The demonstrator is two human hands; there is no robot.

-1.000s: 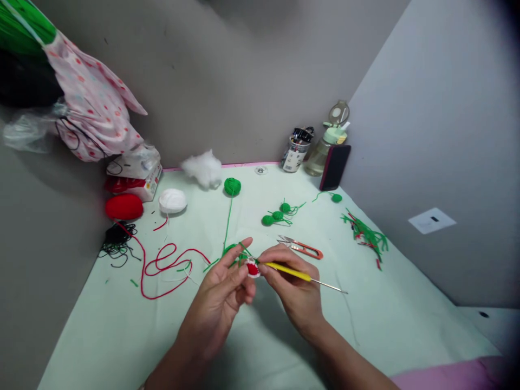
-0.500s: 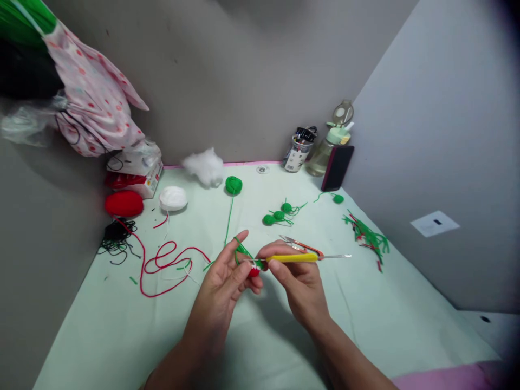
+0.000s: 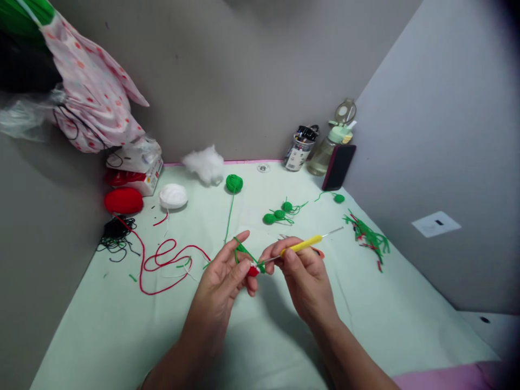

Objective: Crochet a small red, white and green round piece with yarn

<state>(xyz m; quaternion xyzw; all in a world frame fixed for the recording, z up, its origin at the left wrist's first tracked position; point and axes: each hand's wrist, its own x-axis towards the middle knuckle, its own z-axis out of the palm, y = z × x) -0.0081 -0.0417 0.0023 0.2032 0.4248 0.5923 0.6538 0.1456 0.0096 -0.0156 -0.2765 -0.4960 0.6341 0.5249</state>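
Between the thumb and fingers of my left hand [image 3: 222, 279] is a small crochet piece [image 3: 253, 270] in red, white and green. Green yarn [image 3: 241, 247] loops over the raised index finger of that hand and runs back to a green yarn ball [image 3: 234, 183]. My right hand [image 3: 305, 276] grips a crochet hook [image 3: 305, 245] by its yellow handle. The hook's thin metal tip is at the green edge of the piece; whether it sits inside a stitch is too small to tell. Orange-handled thread snips [image 3: 319, 253] lie partly hidden behind my right hand.
Several small green crocheted balls [image 3: 278, 214] lie beyond my hands. At left are red yarn [image 3: 124, 200], white yarn [image 3: 173, 196] and a black yarn tangle [image 3: 116, 232]. Yarn scraps [image 3: 368, 235] lie at right. A phone [image 3: 339, 167], bottle [image 3: 322, 156] and pen cup [image 3: 299, 151] stand at the back.
My right hand has shifted right and tilted the hook, its back end now higher and its tip drawn back from the left thumb. The left hand stays nearly in place.
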